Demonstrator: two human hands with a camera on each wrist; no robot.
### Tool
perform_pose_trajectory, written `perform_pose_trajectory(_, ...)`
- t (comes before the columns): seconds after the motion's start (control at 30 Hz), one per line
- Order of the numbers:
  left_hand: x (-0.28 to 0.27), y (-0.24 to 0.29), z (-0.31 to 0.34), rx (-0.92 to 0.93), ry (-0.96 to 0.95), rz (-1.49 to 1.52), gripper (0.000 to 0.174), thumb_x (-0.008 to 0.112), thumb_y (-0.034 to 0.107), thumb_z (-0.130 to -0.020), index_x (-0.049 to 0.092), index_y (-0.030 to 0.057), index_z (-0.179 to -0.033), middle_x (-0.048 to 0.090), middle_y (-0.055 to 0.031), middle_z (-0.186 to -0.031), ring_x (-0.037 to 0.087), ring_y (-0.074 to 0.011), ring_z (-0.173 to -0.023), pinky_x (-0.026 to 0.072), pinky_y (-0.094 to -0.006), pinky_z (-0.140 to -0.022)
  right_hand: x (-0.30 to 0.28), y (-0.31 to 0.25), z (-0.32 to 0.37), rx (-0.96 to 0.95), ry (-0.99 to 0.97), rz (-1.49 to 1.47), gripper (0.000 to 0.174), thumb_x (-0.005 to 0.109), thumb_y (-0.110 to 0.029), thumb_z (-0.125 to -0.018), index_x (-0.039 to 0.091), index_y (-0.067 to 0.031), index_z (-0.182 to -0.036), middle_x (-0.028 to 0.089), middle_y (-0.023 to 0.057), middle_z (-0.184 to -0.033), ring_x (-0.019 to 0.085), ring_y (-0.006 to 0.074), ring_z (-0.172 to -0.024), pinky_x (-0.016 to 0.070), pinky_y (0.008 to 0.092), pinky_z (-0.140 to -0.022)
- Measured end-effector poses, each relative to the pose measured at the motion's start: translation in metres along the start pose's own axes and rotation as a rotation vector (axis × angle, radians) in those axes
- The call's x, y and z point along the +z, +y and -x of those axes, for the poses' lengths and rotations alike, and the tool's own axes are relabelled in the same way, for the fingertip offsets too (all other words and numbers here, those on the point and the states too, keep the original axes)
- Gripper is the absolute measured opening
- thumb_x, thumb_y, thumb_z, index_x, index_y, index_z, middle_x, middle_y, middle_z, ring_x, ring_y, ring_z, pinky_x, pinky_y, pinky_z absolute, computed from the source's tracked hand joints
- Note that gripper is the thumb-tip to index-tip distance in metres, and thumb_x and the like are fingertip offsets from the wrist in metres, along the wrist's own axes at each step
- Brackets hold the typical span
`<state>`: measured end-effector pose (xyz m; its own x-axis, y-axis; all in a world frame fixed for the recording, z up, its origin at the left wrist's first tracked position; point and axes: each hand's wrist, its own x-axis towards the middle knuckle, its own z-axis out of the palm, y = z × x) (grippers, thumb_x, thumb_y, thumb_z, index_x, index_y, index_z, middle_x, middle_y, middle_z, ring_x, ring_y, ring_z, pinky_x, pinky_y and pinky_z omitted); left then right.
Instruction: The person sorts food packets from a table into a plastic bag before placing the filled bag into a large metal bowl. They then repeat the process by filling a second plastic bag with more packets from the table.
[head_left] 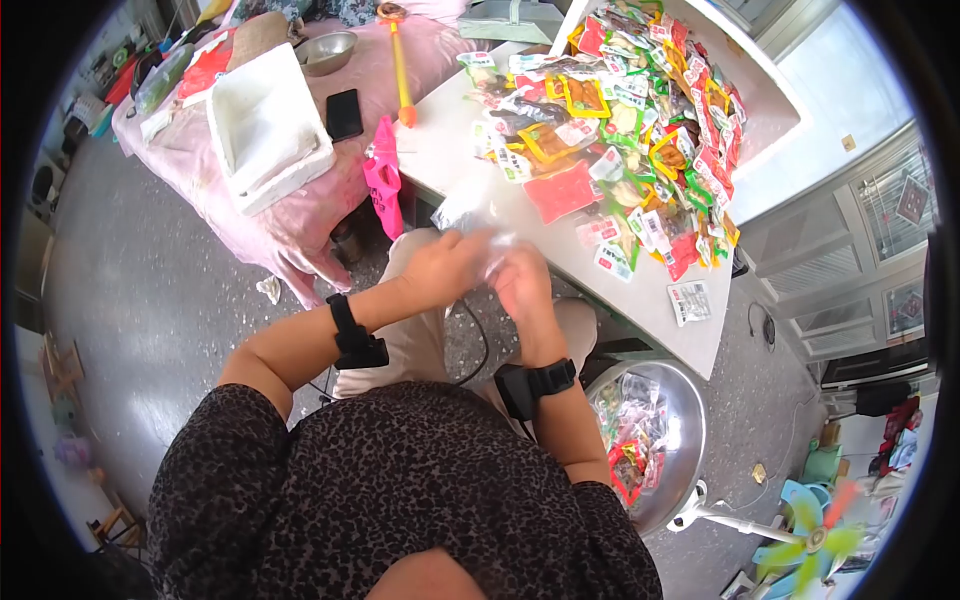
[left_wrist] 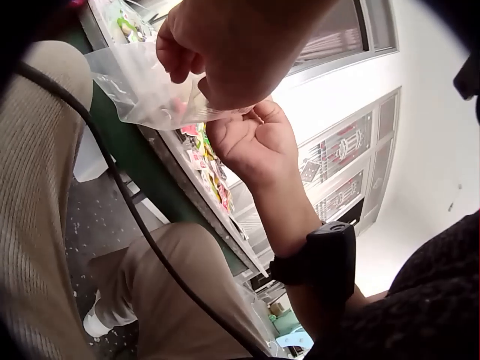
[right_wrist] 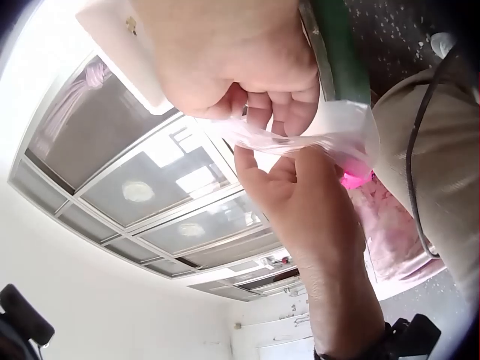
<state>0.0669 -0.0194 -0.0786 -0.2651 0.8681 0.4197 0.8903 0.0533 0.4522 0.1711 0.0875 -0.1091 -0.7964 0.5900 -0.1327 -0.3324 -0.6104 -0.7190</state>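
Between the two hands, just in front of the table's near edge, is a clear plastic bag (head_left: 462,212). My left hand (head_left: 442,268) pinches its edge, slightly blurred in the head view. Close beside it, the right hand (head_left: 523,284) grips the same edge with curled fingers. In the left wrist view the bag (left_wrist: 142,86) hangs out past the left hand (left_wrist: 225,56), its film loose and thin. From the right wrist, the gathered film (right_wrist: 300,141) stretches between the right fingers above and the left thumb and fingers below.
Many small sealed food packets (head_left: 620,120) heap on the white table (head_left: 450,160), spilling from a white foam box (head_left: 775,120). A steel basin (head_left: 690,440) with packets stands at the right. Leftward, a pink-covered surface (head_left: 180,180) bears a foam box (head_left: 262,120) and phone (head_left: 344,115).
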Motion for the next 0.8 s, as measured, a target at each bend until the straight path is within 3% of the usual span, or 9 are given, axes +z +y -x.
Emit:
perform_pose_trajectory(0.23,-0.016,-0.027,-0.021,0.057,0.232,0.087,0.013,0.049,0.001,-0.063,0.051,0.003,-0.076,0.048,-0.012,-0.068,0.049,-0.0289,-0.063,0.0419,-0.036,-0.054,-0.001,-0.012,-0.021,-0.026,0.067,0.254,0.01,0.042,-0.011,-0.074,0.046,-0.0047,-0.08,0.054,0.0089,-0.082,0.054,0.0178,-0.074,0.0445,0.031,-0.061)
perform_pose_trajectory(0.37,-0.019,-0.02,-0.039,0.19,0.28,-0.077,0.014,0.05,0.009,-0.064,0.047,0.0043,-0.076,0.048,-0.0129,-0.063,0.051,-0.029,-0.063,0.0433,-0.0374,-0.053,0.003,-0.019,-0.037,-0.068,0.139,0.283,0.011,0.045,-0.013,-0.074,0.046,-0.0051,-0.081,0.053,0.0072,-0.082,0.053,0.0164,-0.073,0.0443,0.0295,-0.06)
perform_pose_trajectory(0.47,0.005,-0.033,-0.045,0.076,0.125,-0.184,0.011,0.049,0.01,-0.065,0.045,0.0047,-0.073,0.049,-0.0136,-0.065,0.053,-0.0299,-0.061,0.0435,-0.0384,-0.053,-0.001,-0.017,-0.045,-0.124,0.249,0.342,0.013,0.047,-0.013,-0.074,0.047,-0.0058,-0.085,0.052,0.0057,-0.082,0.052,0.0149,-0.072,0.0435,0.0279,-0.059)
perform_pose_trajectory(0.5,0.015,-0.041,-0.046,0.091,0.131,-0.196,0.015,0.049,0.008,-0.068,0.047,0.0037,-0.082,0.052,-0.0139,-0.066,0.053,-0.0305,-0.058,0.0423,-0.0389,-0.049,-0.009,-0.015,-0.048,-0.175,0.323,0.411,0.015,0.048,-0.013,-0.074,0.047,-0.006,-0.087,0.052,0.0054,-0.082,0.052,0.0143,-0.072,0.0431,0.0274,-0.058)
perform_pose_trajectory(0.63,0.04,-0.055,-0.054,-0.057,0.079,-0.1,0.017,0.046,0.008,-0.07,0.047,0.0027,-0.086,0.054,-0.0168,-0.072,0.053,-0.0329,-0.063,0.0432,-0.0399,-0.055,-0.046,-0.027,-0.054,-0.403,0.598,0.45,0.027,0.052,-0.012,-0.073,0.043,-0.0056,-0.097,0.049,0.0059,-0.089,0.049,0.0133,-0.072,0.042,0.0269,-0.057)
perform_pose_trajectory(0.73,0.054,-0.053,-0.06,-0.163,0.076,0.033,0.021,0.044,0.009,-0.072,0.046,0.002,-0.092,0.054,-0.0197,-0.078,0.053,-0.0348,-0.069,0.043,-0.0406,-0.061,-0.067,-0.038,-0.061,-0.261,0.713,0.426,0.037,0.056,-0.011,-0.07,0.038,-0.0035,-0.102,0.046,0.0077,-0.096,0.047,0.0147,-0.074,0.0418,0.0287,-0.057)
perform_pose_trajectory(0.8,0.058,-0.047,-0.064,-0.199,0.064,0.092,0.025,0.043,0.009,-0.073,0.045,0.0019,-0.097,0.054,-0.0213,-0.082,0.053,-0.0356,-0.073,0.0425,-0.0407,-0.066,-0.073,-0.041,-0.066,-0.217,0.659,0.356,0.04,0.058,-0.01,-0.068,0.038,-0.0009,-0.102,0.045,0.0096,-0.096,0.049,0.0172,-0.075,0.0415,0.0296,-0.056)
